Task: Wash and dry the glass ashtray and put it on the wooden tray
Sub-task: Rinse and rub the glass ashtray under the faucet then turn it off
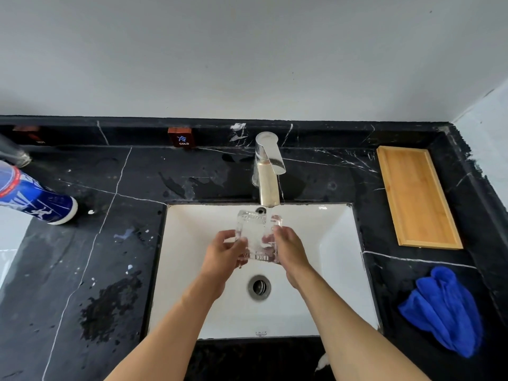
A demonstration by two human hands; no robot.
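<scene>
Both hands clamp the glass ashtray (258, 236) by its side edges: left hand (224, 253) on the left edge, right hand (288, 248) on the right, fingers wrapped round onto the glass. It's held over the white sink (338, 259), just under the faucet (268, 171) spout, above and far of the drain (259, 287). Looks like the wash step: rinsing; can't tell for sure if water is running, no clear stream. Ashtray is squarish, tipped up on edge, far rim raised toward the spout, broad face toward the camera; long axis, if any, runs near-to-far. Next move, as I read it: finish the rinse, shake off, reach right and near for the blue cloth (445, 312) on the counter to dry. Wooden tray (417, 196) sits far right, nothing on it. Wet glass is slippery, so keep two hands on until over the counter
</scene>
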